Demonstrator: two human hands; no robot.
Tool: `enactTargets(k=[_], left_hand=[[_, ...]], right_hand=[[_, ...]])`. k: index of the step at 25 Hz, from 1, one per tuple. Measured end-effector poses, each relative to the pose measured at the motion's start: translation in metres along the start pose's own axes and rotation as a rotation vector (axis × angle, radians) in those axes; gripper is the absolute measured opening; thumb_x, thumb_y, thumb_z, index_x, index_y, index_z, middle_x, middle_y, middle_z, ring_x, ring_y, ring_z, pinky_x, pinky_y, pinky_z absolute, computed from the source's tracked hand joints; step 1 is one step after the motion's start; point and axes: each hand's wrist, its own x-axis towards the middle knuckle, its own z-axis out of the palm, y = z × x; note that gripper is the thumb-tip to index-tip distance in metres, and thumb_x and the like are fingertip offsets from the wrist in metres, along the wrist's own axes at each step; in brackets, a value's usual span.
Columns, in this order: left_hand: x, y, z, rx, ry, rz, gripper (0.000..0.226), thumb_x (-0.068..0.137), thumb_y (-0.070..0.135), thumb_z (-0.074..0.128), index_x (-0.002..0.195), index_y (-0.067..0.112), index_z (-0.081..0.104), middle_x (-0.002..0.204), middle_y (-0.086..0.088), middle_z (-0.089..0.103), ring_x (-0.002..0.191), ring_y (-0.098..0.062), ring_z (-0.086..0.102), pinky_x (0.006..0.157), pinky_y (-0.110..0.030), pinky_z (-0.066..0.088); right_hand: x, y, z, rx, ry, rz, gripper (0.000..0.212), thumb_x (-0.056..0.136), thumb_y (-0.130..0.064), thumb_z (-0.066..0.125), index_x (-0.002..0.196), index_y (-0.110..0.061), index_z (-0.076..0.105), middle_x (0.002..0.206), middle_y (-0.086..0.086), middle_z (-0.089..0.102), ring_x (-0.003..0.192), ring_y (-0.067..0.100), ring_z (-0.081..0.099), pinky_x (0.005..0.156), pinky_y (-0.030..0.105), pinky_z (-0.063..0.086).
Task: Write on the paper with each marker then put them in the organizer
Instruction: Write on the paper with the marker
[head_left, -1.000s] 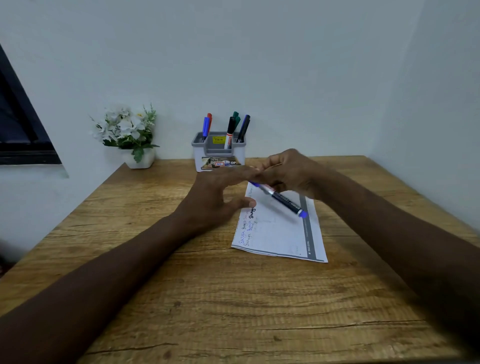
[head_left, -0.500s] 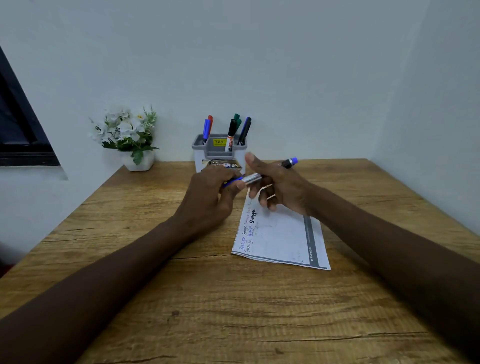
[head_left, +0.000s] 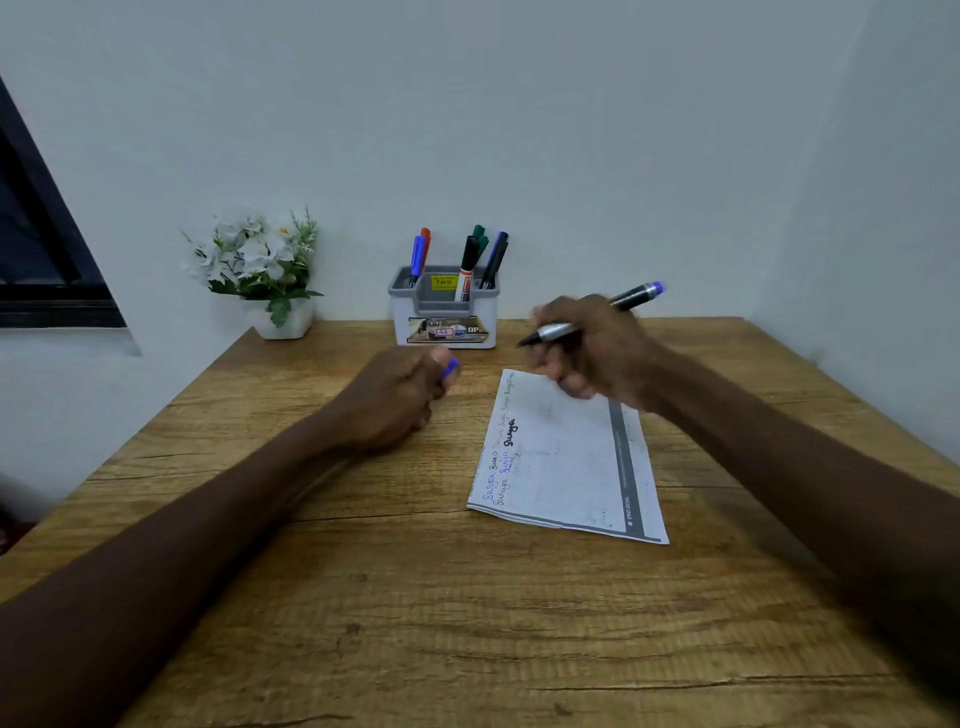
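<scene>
My right hand (head_left: 597, 353) grasps the uncapped marker (head_left: 587, 317) around its middle, the dark tip pointing toward nine o'clock and the blue end toward two o'clock, raised above the far edge of the paper (head_left: 561, 457); my left hand (head_left: 400, 395) is clenched around the blue cap (head_left: 450, 368), which shows only a little between the fingers, and it rests on the table (head_left: 363, 597) at nine o'clock from the paper, just beside it; the paper lies slightly turned, with several written words along its left edge, in blue, black and other colours; the organizer (head_left: 444, 312) stands at twelve o'clock, near the wall, well apart from the paper, and already holds other markers (head_left: 467, 260) upright; a small pot of white flowers (head_left: 260, 270) is at ten o'clock.

I judge that the step in hand is to write with this marker; to do it well, I should turn the tip down and lower it to a free place on the sheet, beside the words already there and not over them; the left hand could press a corner of the paper so that it does not slide, while keeping the cap; the strokes should be light, because such a tip may bleed through; after this the cap must close fully before the marker goes to the organizer.
</scene>
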Motion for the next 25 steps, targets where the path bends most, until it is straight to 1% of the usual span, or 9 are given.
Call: enactTargets(k=[3,8,9,11,13,15,19,22,25], left_hand=[[0.002,0.000,-0.005,-0.134,0.098,-0.060,0.053,0.109,0.044,0.028,0.076,0.015,0.057,0.064,0.003,0.050,0.063,-0.020,0.048,0.064,-0.042,0.047],[0.002,0.007,0.016,-0.096,0.033,-0.117,0.057,0.107,0.043,0.041,0.070,0.003,0.059,0.061,0.004,0.057,0.054,-0.005,0.049,0.065,-0.026,0.044],[0.002,0.003,0.016,-0.062,-0.002,-0.092,0.050,0.104,0.042,0.051,0.075,0.004,0.064,0.061,0.006,0.060,0.055,-0.004,0.051,0.063,-0.027,0.044],[0.003,-0.003,0.013,-0.004,-0.082,-0.035,0.021,0.092,0.037,0.072,0.088,0.016,0.071,0.073,0.010,0.067,0.066,-0.006,0.059,0.065,-0.031,0.047],[0.002,-0.004,0.012,0.051,-0.148,-0.003,0.021,0.082,0.037,0.082,0.099,0.027,0.073,0.084,0.020,0.066,0.079,-0.002,0.060,0.068,-0.025,0.044],[0.002,-0.007,0.013,0.079,-0.146,0.007,0.035,0.075,0.049,0.082,0.104,0.032,0.073,0.086,0.020,0.061,0.082,-0.002,0.057,0.069,-0.023,0.040],[0.003,-0.010,0.014,0.116,-0.130,0.020,0.041,0.073,0.054,0.085,0.107,0.037,0.071,0.091,0.016,0.059,0.083,-0.002,0.057,0.069,-0.024,0.039],[0.004,-0.011,0.014,0.132,-0.155,0.021,0.042,0.073,0.056,0.083,0.110,0.039,0.070,0.095,0.014,0.061,0.085,-0.004,0.057,0.070,-0.025,0.040],[0.006,-0.010,0.015,0.138,-0.162,0.005,0.043,0.074,0.056,0.082,0.112,0.040,0.069,0.089,0.016,0.056,0.082,0.001,0.055,0.068,-0.025,0.038]], right_hand=[[-0.003,0.006,-0.038,-0.178,0.117,-0.028,0.047,0.099,-0.029,0.060,0.061,-0.002,0.064,0.051,0.011,0.055,0.030,0.014,0.035,0.039,0.017,0.023],[0.003,0.034,-0.035,-0.283,0.107,-0.056,0.023,0.094,-0.014,0.065,0.083,0.005,0.070,0.053,0.001,0.056,0.044,0.011,0.042,0.043,0.020,0.033],[0.007,0.036,-0.031,-0.276,0.095,-0.059,0.018,0.092,-0.015,0.070,0.089,0.003,0.071,0.058,0.001,0.058,0.047,0.011,0.046,0.043,0.021,0.036],[0.013,0.037,-0.024,-0.247,0.061,-0.064,0.029,0.087,-0.022,0.081,0.099,0.002,0.070,0.066,0.007,0.065,0.049,0.013,0.051,0.042,0.022,0.040],[0.017,0.037,-0.015,-0.225,0.034,-0.091,0.047,0.082,-0.034,0.086,0.095,0.007,0.069,0.066,0.011,0.067,0.045,0.014,0.052,0.041,0.022,0.040],[0.020,0.038,-0.008,-0.185,-0.003,-0.099,0.047,0.078,-0.038,0.087,0.089,0.005,0.070,0.066,0.010,0.068,0.048,0.015,0.056,0.044,0.024,0.046],[0.021,0.041,-0.013,-0.028,-0.136,-0.062,0.040,0.074,-0.013,0.086,0.100,0.012,0.070,0.079,0.016,0.074,0.067,0.021,0.071,0.061,0.027,0.061],[0.020,0.043,-0.014,-0.184,-0.090,-0.125,0.024,0.081,0.001,0.080,0.093,0.018,0.068,0.070,0.018,0.070,0.050,0.019,0.064,0.048,0.027,0.056],[0.017,0.044,-0.007,-0.334,-0.057,-0.149,0.016,0.087,-0.003,0.078,0.076,0.006,0.070,0.060,0.013,0.067,0.038,0.014,0.055,0.038,0.025,0.046]])
